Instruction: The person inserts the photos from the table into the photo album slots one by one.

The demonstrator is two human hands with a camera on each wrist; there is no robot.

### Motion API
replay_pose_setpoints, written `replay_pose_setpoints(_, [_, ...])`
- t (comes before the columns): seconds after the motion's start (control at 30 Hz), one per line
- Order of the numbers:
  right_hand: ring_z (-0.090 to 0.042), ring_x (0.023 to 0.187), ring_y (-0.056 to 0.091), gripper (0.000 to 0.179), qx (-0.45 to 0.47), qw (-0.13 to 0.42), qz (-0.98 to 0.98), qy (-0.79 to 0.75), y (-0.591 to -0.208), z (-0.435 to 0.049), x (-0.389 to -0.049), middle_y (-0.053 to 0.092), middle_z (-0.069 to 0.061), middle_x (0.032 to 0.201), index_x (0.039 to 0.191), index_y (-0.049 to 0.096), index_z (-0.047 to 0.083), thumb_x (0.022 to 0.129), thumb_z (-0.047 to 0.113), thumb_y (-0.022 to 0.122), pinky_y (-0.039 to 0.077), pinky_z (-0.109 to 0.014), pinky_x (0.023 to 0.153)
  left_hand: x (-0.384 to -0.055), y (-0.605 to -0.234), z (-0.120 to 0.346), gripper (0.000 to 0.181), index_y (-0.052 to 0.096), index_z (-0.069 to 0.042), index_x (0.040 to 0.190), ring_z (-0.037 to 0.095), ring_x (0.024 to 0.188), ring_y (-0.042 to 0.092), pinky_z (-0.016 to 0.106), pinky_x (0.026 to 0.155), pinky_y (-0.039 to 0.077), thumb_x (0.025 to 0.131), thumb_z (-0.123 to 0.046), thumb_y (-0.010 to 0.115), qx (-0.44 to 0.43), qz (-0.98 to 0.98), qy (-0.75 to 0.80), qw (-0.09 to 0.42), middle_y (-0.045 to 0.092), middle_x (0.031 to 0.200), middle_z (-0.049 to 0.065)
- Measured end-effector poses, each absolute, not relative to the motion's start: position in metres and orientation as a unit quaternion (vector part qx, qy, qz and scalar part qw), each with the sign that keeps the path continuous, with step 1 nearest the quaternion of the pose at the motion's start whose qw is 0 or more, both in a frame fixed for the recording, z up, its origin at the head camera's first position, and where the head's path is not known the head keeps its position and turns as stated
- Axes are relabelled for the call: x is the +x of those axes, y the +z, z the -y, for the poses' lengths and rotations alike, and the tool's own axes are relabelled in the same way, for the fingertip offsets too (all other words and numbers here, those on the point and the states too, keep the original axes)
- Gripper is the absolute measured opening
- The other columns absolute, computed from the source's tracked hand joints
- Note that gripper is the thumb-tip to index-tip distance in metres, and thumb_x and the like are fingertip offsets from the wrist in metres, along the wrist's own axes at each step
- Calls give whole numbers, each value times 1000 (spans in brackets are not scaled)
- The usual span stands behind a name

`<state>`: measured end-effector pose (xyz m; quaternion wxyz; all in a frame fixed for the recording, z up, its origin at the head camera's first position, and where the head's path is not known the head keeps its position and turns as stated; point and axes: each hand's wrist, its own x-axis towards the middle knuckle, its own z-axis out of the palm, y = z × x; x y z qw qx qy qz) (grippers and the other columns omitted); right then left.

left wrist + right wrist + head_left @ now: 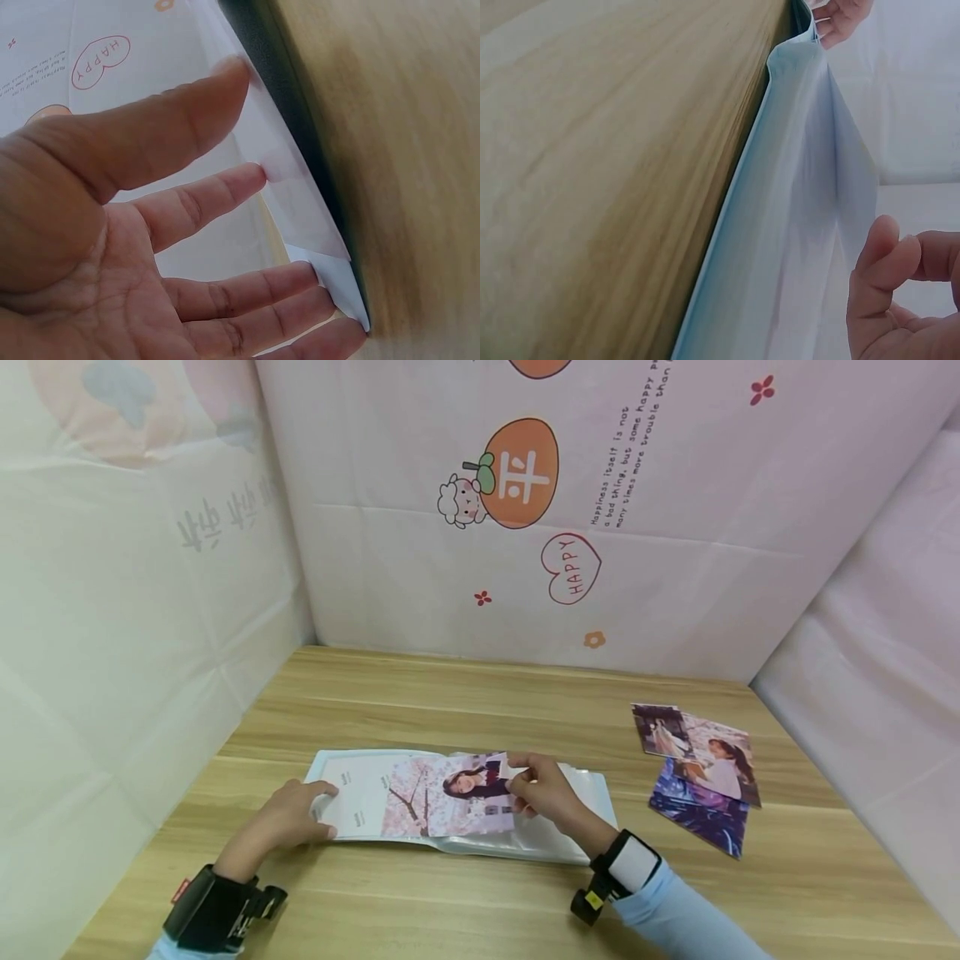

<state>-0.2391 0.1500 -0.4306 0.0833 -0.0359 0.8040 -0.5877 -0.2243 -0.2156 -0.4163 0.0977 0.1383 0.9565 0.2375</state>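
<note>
The photo [468,814] you are handling lies at the lower centre of the frame, its pink blossom side up, across the middle of the open album [547,845]. Your right hand [551,793] pinches its right edge between thumb and forefinger. That is a one-edge hold, so a sideways twist of your wrist would likely skew the print, and pushing it leftward could make it bow or crease. Whether its left end sits inside a pocket or only on top of the left page [348,806], you cannot tell from here; if a corner caught the pocket's lip, forcing it might bend the corner or split the film.

At the album's left edge, your left hand [288,817] has its fingers spread and nearly straight, tips touching the page and cover edge rather than wrapped round them. Such a light touch may let the album slide on the tabletop [390,902] if you push or pull hard. In the right wrist view the album does not lie flat but bends near the top, so a page could spring up and spoil your alignment.

Farther out, at the right of the frame, overlapping loose prints [716,768] lie apart from the album; a wide sweep of your right forearm could scatter them.
</note>
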Motion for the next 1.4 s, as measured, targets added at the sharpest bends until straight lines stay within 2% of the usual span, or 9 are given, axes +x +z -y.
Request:
replay_pose_setpoints(0.5, [-24, 60, 62, 35, -42, 87, -808, -581, -431, -133, -239, 57, -11, 85, 120, 50, -9, 87, -1, 55, 40, -26, 42, -223, -415, 215, 53, 58, 4, 116, 34, 93, 49, 49, 78, 42, 71, -15, 79, 152, -955, 240, 90, 54, 104, 24])
replay_pose_setpoints(0.73, [-21, 62, 62, 37, -50, 93, -806, -582, -433, -127, -239, 57, -10, 84, 122, 49, -7, 86, -3, 53, 42, -26, 45, -223, -417, 215, 54, 58, 4, 116, 36, 95, 49, 50, 79, 42, 71, -16, 79, 150, -956, 236, 93, 54, 105, 25])
replay_pose_setpoints(1.03, [-25, 68, 63, 38, -80, 116, -786, -602, -436, -118, -236, 56, -11, 87, 123, 45, -8, 87, -1, 55, 49, -31, 51, -224, -420, 216, 54, 58, 3, 117, 35, 95, 49, 50, 80, 42, 70, -16, 79, 146, -956, 237, 93, 54, 105, 25])
replay_pose_setpoints(1.4, [-25, 70, 64, 39, -94, 124, -781, -605, -434, -108, -235, 57, -11, 89, 124, 45, -8, 86, 0, 56, 46, -28, 51, -224, -421, 216, 55, 59, 2, 117, 33, 93, 50, 49, 78, 43, 70, -16, 80, 143, -957, 236, 89, 54, 104, 23])
